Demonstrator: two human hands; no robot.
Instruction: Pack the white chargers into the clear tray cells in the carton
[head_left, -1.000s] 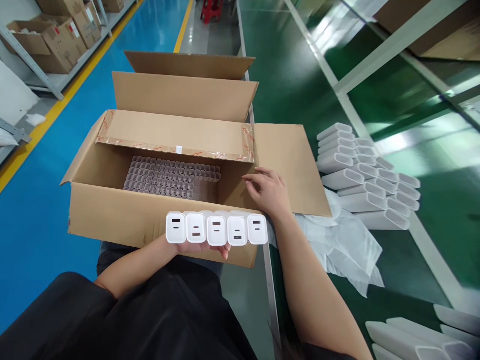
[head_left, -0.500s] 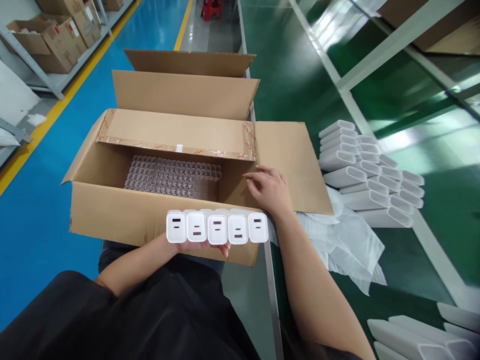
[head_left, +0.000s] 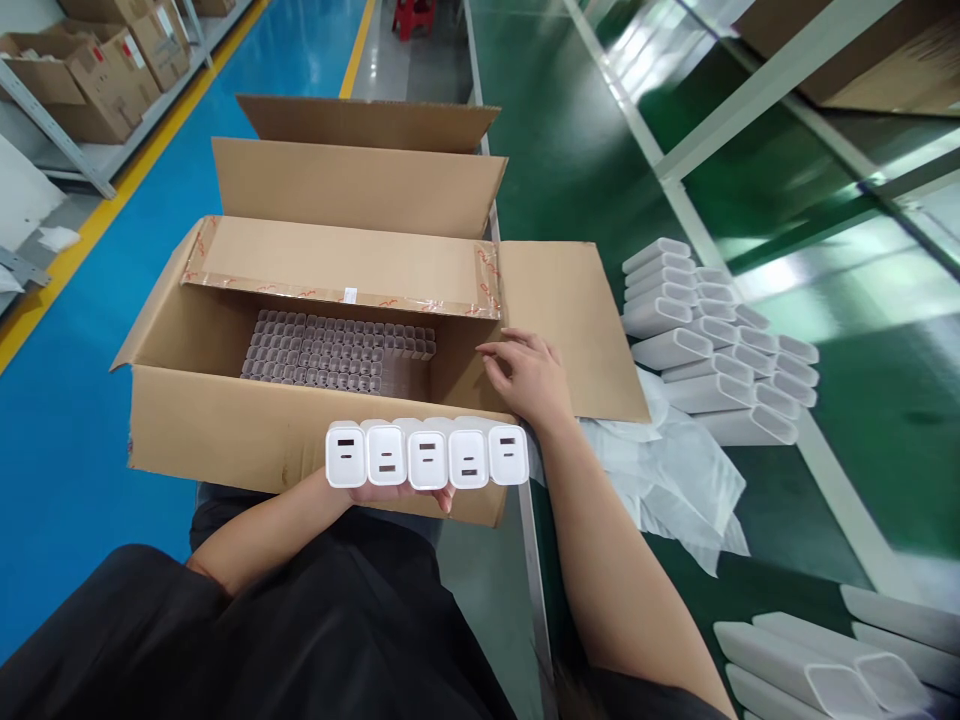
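White housings [head_left: 427, 476], five in a row, were held from underneath by the left hand [head_left: 384, 493], most of its fingers hidden, just in front of the open carton [head_left: 225, 425]. The right hand [head_left: 531, 380] had nothing in it, fingers loosely bent near the carton's right side. Imo a tilted palm could've dropped an end piece, or bumping the carton's edge could've broken up the row.

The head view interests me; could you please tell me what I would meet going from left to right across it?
Cardboard boxes on shelving → left hand, holding a row of five white casings → right hand → upper stack of white sleeves.
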